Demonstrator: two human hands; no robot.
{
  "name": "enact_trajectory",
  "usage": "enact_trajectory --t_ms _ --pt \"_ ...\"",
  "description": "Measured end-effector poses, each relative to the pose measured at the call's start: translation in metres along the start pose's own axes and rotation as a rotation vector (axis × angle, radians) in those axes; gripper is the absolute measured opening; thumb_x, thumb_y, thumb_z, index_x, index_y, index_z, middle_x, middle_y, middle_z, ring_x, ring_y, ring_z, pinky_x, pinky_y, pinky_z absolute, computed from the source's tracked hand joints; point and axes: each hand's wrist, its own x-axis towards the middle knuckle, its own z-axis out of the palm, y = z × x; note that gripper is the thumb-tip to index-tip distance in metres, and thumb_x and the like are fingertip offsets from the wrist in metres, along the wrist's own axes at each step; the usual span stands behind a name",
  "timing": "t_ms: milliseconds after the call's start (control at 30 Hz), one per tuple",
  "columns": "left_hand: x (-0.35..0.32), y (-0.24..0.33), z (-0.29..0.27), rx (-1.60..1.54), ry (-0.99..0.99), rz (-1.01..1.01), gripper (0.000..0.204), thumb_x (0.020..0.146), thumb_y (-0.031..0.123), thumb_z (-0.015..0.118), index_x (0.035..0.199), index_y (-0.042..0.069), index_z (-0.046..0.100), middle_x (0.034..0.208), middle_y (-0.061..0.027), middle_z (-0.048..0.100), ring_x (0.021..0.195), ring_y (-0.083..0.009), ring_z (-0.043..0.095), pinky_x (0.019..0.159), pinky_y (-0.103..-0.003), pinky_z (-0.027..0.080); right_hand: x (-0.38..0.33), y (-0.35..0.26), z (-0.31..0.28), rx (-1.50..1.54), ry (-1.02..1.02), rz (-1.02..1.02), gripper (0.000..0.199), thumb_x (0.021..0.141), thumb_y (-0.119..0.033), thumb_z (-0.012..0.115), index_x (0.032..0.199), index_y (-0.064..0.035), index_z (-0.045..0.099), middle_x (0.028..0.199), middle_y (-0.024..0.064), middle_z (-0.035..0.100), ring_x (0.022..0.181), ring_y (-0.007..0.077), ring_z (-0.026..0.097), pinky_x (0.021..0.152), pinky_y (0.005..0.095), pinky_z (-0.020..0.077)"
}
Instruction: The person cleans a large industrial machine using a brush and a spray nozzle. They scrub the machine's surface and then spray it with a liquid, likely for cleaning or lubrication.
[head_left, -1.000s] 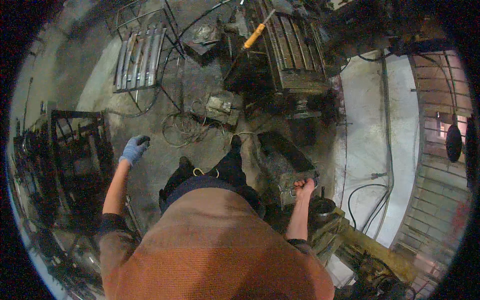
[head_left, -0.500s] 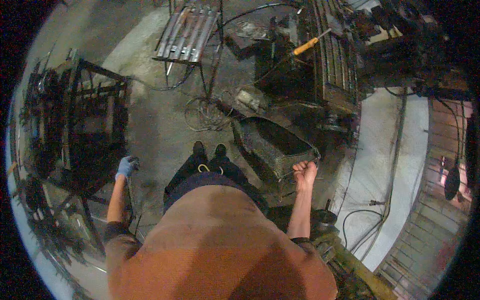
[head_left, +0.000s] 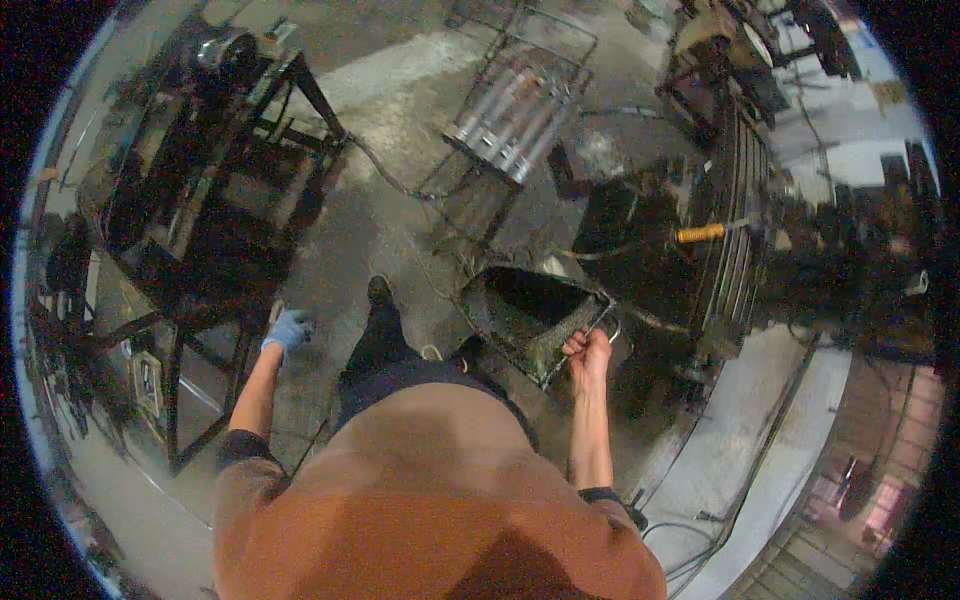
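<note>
My right hand [head_left: 588, 352], bare, is closed round a thin handle at the near right corner of a dark metal bin [head_left: 512, 343]. The bin is deep and tapered, with its open top facing up. Its inside is too dark to make out any contents. To the left, my left hand [head_left: 288, 332] hangs beside the dark machine frame in a blue glove with darker fingertips. Its fingers are loosely bent and apart, and nothing shows in them.
A dark machine frame [head_left: 190, 235] stands along the left. Ahead is a rack of metal bars [head_left: 508, 118], with a cable on the floor near it. At the right, a yellow-handled tool [head_left: 702, 233] lies by a slatted bench [head_left: 735, 185]. A pale panel [head_left: 745, 430] lies farther right.
My view has turned and moved forward, with one foot stepping ahead. The bin has come along with my right hand, still gripped. My left hand has swung a little forward.
</note>
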Motion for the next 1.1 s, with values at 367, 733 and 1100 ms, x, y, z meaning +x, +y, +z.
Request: enact_trajectory --t_ms 367,733,1100 --pt "0.099 -0.088 -0.105 -0.386 0.034 -0.239 0.020 0.070 0.005 0.053 0.088 -0.002 0.055 0.077 -0.0110 0.059 0.066 -0.0205 0.056 0.058 -0.029 0.045 0.051 0.047 0.252 -0.158 -0.065 0.134 0.007 0.075 -0.014 0.042 0.071 -0.0078 0.040 0.059 0.0013 0.033 0.048 0.0111 0.029 0.047 0.0262 0.0271" --pt "0.028 -0.074 -0.175 -0.182 0.240 -0.330 0.029 0.069 0.014 0.055 0.094 -0.001 0.056 0.088 -0.0181 0.058 0.081 -0.0279 0.057 0.068 -0.032 0.043 0.064 0.096 0.424 -0.135 -0.430 0.300 0.004 0.073 -0.009 0.038 0.070 -0.0075 0.036 0.059 -0.0008 0.025 0.050 0.0109 0.022 0.047 0.0268 0.0241" --pt "0.043 -0.179 -0.137 -0.331 0.203 -0.641 0.034 0.067 0.015 0.063 0.096 -0.002 0.055 0.089 -0.0152 0.058 0.079 -0.0237 0.057 0.067 -0.034 0.044 0.125 0.062 0.570 -0.348 -0.513 0.229 0.013 0.075 -0.017 0.041 0.076 -0.0047 0.045 0.059 0.0003 0.034 0.050 0.0106 0.028 0.046 0.0245 0.0239"
